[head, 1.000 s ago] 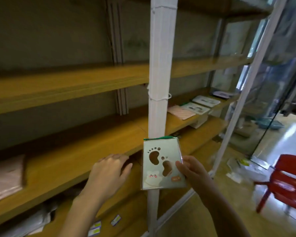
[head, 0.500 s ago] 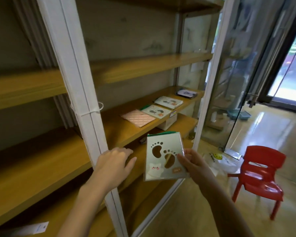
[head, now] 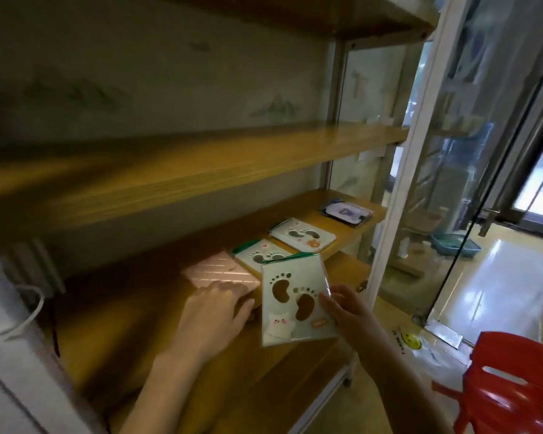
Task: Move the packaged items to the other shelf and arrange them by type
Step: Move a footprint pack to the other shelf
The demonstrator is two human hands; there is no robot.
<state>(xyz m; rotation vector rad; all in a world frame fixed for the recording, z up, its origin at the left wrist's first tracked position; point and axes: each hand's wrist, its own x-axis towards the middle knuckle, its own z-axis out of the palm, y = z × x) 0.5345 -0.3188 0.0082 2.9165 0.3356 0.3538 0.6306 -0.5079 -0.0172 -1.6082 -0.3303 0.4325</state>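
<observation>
- Head view: the right hand (head: 348, 311) pinches the footprint packet (head: 295, 305) by its right edge and holds it upright in front of the shelf (head: 132, 324), not on it.
- The left hand (head: 213, 314) lies flat with straight fingers, by the pink packet (head: 220, 270).
- Handling estimate: light, thin and flexible, with glossy film that is probably slippery. Grip it by an edge and lay it flat beside the matching packet (head: 257, 253).

Shop: wooden display shelves (head: 201, 170), glass door (head: 499, 214)
</observation>
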